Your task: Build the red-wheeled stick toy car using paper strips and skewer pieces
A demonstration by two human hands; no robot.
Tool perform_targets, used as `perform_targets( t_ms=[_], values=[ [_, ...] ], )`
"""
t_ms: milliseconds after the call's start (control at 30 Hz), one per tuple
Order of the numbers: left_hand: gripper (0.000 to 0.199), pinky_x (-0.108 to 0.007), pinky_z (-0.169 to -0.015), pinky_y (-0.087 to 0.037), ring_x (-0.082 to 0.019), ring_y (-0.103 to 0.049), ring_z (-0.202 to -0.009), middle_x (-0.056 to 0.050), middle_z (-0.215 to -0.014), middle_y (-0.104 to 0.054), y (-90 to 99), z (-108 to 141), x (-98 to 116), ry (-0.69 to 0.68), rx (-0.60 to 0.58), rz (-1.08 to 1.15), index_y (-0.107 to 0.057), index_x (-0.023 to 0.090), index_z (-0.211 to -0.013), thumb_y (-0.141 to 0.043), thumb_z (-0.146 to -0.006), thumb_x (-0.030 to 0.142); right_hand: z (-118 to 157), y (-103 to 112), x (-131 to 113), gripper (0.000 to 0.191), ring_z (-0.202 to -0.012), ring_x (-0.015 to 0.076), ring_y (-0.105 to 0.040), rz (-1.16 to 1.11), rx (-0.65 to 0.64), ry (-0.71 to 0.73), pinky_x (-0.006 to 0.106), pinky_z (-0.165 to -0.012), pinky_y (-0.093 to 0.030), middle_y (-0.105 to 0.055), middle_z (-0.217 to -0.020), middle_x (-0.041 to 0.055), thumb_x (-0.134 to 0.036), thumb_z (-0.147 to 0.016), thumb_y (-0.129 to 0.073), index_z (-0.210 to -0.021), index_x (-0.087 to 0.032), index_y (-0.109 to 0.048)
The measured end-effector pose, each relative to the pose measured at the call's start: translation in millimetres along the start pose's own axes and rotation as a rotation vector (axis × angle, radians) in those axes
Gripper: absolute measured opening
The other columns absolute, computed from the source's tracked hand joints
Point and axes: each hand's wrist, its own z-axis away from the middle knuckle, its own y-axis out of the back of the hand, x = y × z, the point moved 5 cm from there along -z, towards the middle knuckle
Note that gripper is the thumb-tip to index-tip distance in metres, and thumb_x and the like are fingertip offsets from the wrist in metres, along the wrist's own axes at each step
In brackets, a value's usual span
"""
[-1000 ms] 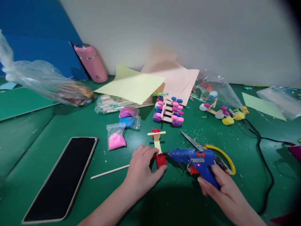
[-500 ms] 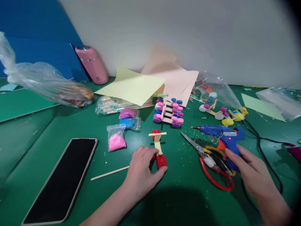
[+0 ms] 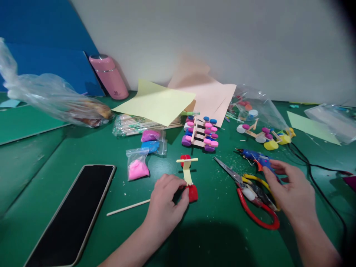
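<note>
My left hand [image 3: 168, 200] is closed, thumb and fingertips pinching a small craft-stick vehicle [image 3: 187, 175] near its red end. This model has a pale yellow strip for a body, red pieces at both ends and a thin stick across the far one. A blue glue gun [image 3: 257, 157] with an orange trigger lies low over the table, tipped on its side. My right hand [image 3: 292, 189] has its thumb and fingers around the handle, which is partly hidden. Scissors with red handles [image 3: 258, 213] and a yellow-handled tool [image 3: 257, 180] lie between the hands.
Left are a phone [image 3: 72, 211], a thin stick [image 3: 128, 207] and bagged pink clay [image 3: 138, 168]. Behind stand finished stick vehicles [image 3: 198, 135], with paper sheets [image 3: 158, 102] and a pink bottle [image 3: 109, 78] farther back. A black cord [image 3: 319, 178] runs along the right.
The glue gun has moved down and right and tipped onto its side, with my right hand shifting its hold. My left thumb has drawn in toward the fingers at the red end.
</note>
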Motion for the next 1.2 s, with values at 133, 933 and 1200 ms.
perform_targets(
  t_ms=[133,933,1200],
  values=[
    [0.008,-0.031,-0.062,-0.043,-0.017,-0.054,-0.068,-0.004,-0.07,-0.061,-0.1,0,-1,-0.024,-0.006,-0.014,-0.057,0.018,-0.074,-0.05,-0.076,0.015,29,-21,-74,0.014,-0.075,0.0167,-0.056,-0.378,-0.274,0.265,0.027,-0.065,-0.046,-0.058,-0.086,0.0046,-0.027,-0.08,-0.051,-0.09,-0.021,-0.06],
    [0.01,-0.031,-0.059,-0.044,-0.017,-0.055,-0.064,-0.004,-0.069,-0.064,-0.2,-1,-2,-0.056,0.039,-0.042,-0.064,0.017,-0.075,-0.054,-0.075,0.015,66,-68,-137,0.013,-0.059,0.0109,-0.05,-0.603,-0.561,0.29,0.021,-0.054,-0.039,-0.055,-0.07,-0.0003,-0.016,-0.081,-0.048,-0.079,-0.019,-0.061],
    [0.01,-0.031,-0.058,-0.043,-0.016,-0.055,-0.062,-0.003,-0.067,-0.066,0.0,0,-2,-0.084,0.055,-0.045,-0.064,0.017,-0.073,-0.054,-0.075,0.015,69,-70,-136,0.013,-0.06,0.0102,-0.049,-0.641,-0.558,0.295,0.021,-0.055,-0.039,-0.056,-0.073,0.0,-0.015,-0.08,-0.05,-0.08,-0.019,-0.061]
  ],
)
